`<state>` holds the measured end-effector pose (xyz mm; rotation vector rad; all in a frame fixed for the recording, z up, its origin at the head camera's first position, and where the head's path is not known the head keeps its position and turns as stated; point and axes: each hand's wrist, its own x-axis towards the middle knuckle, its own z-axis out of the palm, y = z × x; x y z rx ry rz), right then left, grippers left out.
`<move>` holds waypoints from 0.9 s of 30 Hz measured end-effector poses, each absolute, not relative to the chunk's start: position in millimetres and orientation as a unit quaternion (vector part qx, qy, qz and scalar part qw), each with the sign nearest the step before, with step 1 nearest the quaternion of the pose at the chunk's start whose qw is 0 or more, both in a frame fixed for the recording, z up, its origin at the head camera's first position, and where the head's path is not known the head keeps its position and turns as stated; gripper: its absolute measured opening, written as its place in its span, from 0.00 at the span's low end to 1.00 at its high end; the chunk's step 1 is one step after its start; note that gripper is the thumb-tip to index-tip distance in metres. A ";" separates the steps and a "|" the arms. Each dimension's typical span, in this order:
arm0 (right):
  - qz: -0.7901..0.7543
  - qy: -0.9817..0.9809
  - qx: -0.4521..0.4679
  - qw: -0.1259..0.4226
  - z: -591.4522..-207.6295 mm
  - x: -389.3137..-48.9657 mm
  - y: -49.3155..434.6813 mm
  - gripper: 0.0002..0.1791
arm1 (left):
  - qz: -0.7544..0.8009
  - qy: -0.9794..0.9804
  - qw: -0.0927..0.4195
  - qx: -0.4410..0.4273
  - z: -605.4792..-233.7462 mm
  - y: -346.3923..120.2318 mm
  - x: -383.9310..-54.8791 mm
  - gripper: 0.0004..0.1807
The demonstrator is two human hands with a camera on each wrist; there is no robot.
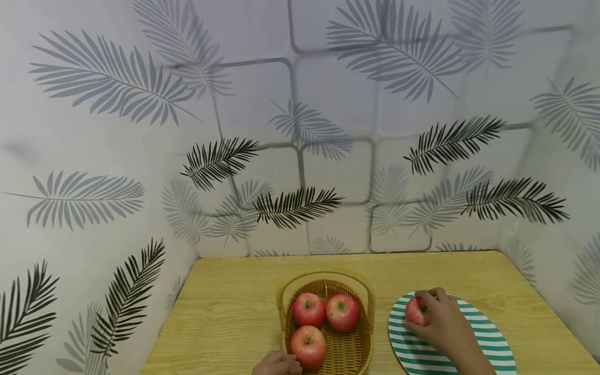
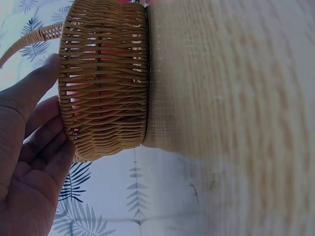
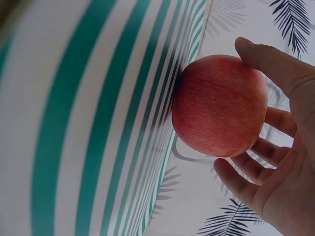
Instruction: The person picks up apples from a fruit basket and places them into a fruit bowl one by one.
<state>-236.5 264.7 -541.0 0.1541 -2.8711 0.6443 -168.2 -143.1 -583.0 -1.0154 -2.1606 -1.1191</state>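
Observation:
A brown wicker basket [image 1: 340, 356] with an arched handle stands on the table. Inside lie a front apple [image 1: 308, 347], a back left apple [image 1: 308, 309] and a back right apple [image 1: 341, 312]. My left hand [image 1: 277, 363] holds the basket's near left rim; in the left wrist view its thumb is at the rim and the fingertips are partly hidden behind the wicker. To the right, my right hand [image 1: 445, 325] grips another red apple [image 3: 221, 105] between thumb and fingers. That apple touches the green-and-white striped oval mat [image 1: 489, 338].
The light wood table [image 1: 225, 307] extends left of the basket and behind it. A pale wall [image 1: 333, 172] with a leaf pattern rises along the table's back edge and at both sides.

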 end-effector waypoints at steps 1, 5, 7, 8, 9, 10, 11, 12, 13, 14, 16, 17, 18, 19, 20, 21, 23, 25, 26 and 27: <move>0.216 -0.970 0.051 0.099 -540.5 -236.2 264.3 0.39 | -0.410 -0.794 0.250 -0.373 -583.5 -143.2 -168.3 0.06; 0.214 -0.969 0.056 0.112 -537.1 -234.8 261.9 0.39 | -0.409 -0.796 0.248 -0.371 -583.8 -143.5 -168.3 0.05; 0.214 -0.968 0.059 0.117 -534.4 -233.4 260.8 0.38 | -0.409 -0.798 0.241 -0.372 -583.0 -144.0 -168.0 0.05; 0.212 -0.968 0.060 0.119 -533.3 -232.8 260.3 0.38 | -0.408 -0.799 0.237 -0.373 -582.1 -144.3 -167.8 0.05; 0.211 -0.968 0.062 0.122 -532.1 -232.0 259.8 0.38 | -0.407 -0.801 0.232 -0.373 -581.1 -144.6 -167.6 0.05; 0.209 -0.968 0.064 0.124 -530.9 -231.1 259.3 0.37 | -0.403 -0.803 0.228 -0.375 -579.7 -145.0 -167.4 0.05; 0.208 -0.968 0.065 0.125 -529.6 -230.2 258.8 0.37 | -0.399 -0.806 0.222 -0.377 -578.6 -145.5 -167.3 0.05; 0.206 -0.968 0.066 0.127 -528.2 -229.2 258.2 0.36 | -0.395 -0.809 0.216 -0.378 -577.3 -145.9 -167.2 0.05; 0.205 -0.968 0.070 0.129 -527.2 -228.3 257.7 0.35 | -0.393 -0.811 0.210 -0.378 -575.9 -146.3 -166.9 0.05; 0.203 -0.968 0.072 0.131 -526.1 -227.5 256.7 0.34 | -0.390 -0.814 0.207 -0.378 -574.7 -146.5 -166.7 0.05; 0.203 -0.968 0.072 0.128 -523.8 -225.6 254.3 0.32 | -0.385 -0.817 0.199 -0.379 -573.1 -146.8 -166.3 0.05; 0.203 -0.969 0.070 0.125 -522.9 -225.0 253.0 0.32 | -0.384 -0.819 0.197 -0.379 -572.7 -146.9 -166.1 0.05; 0.203 -0.969 0.068 0.121 -522.1 -224.5 251.7 0.31 | -0.384 -0.819 0.197 -0.379 -572.5 -146.9 -166.0 0.05; 0.203 -0.970 0.065 0.116 -521.3 -223.9 250.4 0.31 | -0.384 -0.819 0.197 -0.379 -572.7 -146.9 -166.1 0.05; 0.203 -0.971 0.062 0.111 -520.5 -223.4 249.0 0.31 | -0.382 -0.819 0.195 -0.380 -572.8 -147.1 -166.2 0.05; 0.205 -0.971 0.061 0.109 -519.4 -222.6 247.9 0.31 | -0.382 -0.818 0.196 -0.382 -573.4 -147.2 -166.6 0.05; 0.205 -0.971 0.060 0.107 -516.9 -221.1 246.0 0.31 | -0.379 -0.818 0.198 -0.385 -574.0 -147.3 -167.4 0.05; 0.207 -0.970 0.063 0.111 -513.8 -219.1 243.9 0.31 | -0.380 -0.819 0.193 -0.383 -574.2 -147.5 -167.7 0.05; 0.208 -0.969 0.065 0.113 -512.1 -218.2 242.9 0.31 | -0.381 -0.821 0.190 -0.381 -574.1 -147.4 -167.9 0.05; 0.209 -0.969 0.067 0.114 -510.4 -217.4 241.8 0.32 | -0.383 -0.822 0.188 -0.377 -574.0 -147.2 -167.9 0.05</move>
